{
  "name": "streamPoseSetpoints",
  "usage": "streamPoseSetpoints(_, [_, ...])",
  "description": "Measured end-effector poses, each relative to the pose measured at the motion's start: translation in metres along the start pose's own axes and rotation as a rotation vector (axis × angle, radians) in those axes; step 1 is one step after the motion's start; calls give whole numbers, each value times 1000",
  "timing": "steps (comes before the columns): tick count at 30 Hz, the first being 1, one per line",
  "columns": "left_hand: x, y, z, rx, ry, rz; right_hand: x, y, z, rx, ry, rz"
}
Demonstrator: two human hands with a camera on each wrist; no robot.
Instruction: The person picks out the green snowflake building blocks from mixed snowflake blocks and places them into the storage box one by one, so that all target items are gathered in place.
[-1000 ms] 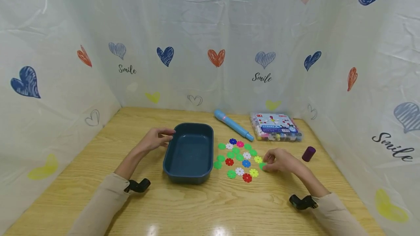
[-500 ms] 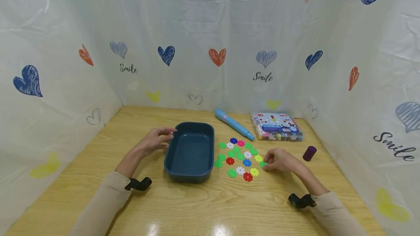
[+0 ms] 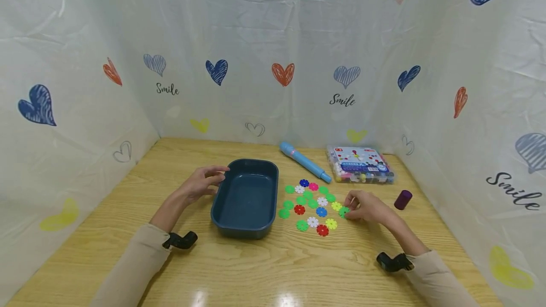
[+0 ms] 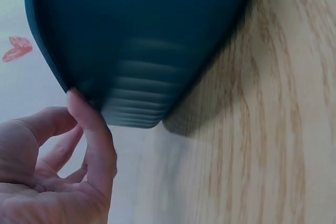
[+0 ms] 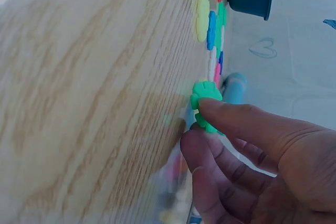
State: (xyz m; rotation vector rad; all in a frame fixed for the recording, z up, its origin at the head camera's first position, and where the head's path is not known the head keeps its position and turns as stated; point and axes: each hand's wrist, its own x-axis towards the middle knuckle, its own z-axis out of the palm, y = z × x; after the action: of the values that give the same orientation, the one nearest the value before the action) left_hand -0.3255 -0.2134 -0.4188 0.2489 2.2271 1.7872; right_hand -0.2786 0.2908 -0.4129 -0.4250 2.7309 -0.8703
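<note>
A dark blue rectangular plastic bin stands on the wooden table left of several flower-shaped plastic discs. My left hand pinches its left rim near the far corner; in the left wrist view, the fingers bend at the rim. At the right edge of the disc group, my right hand pinches a green flower-shaped disc between thumb and fingers. The other discs lie flat nearby, among them a red disc, a yellow disc and a blue disc.
Behind the discs lies a light blue microphone-like stick. A clear box of colourful pieces sits at the back right, and a purple cylinder lies right of my right hand. A heart-printed curtain surrounds the table.
The green disc in my right hand now shows more of its face, and that hand has shifted slightly right. The bin's near end has swung slightly left, with my left hand still at its rim.
</note>
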Motion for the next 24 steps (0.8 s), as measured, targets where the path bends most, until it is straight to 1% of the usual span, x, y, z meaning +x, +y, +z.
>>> streamPoseSetpoints(6, [0, -1, 0, 3, 7, -20, -2, 3, -6, 8, 10, -68])
streamPoseSetpoints(13, [-4, 3, -3, -25, -37, -37, -1, 2, -10, 41, 5, -157])
streamPoseSetpoints(19, [-3, 2, -3, -39, -50, -51, 2, -5, -15, 32, 46, -171])
streamPoseSetpoints(24, [-1, 0, -2, -46, -44, -58, 7, -15, -17, 12, 106, -152])
